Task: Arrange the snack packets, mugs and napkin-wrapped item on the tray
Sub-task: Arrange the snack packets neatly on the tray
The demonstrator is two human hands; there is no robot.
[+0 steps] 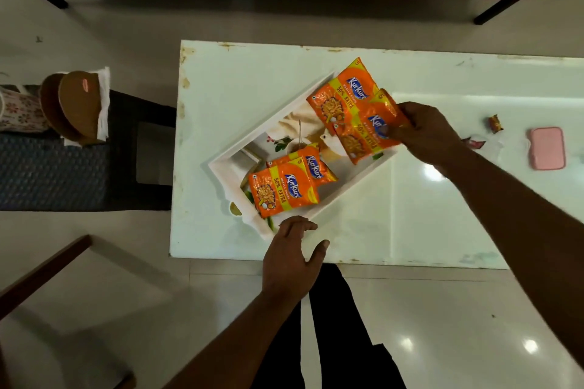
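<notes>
Here, the right grip [426,133] pinches one snack packet [363,139] by its edge, holding it overlapped on a second packet [341,98] at the far end of the tray [273,123], while the left grip [290,256], fingers relaxed, touches the tray's near corner, apparently to steady it.

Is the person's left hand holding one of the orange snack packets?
No, the left hand is open beside the tray's near rim; only the right hand grips a snack packet.
</notes>
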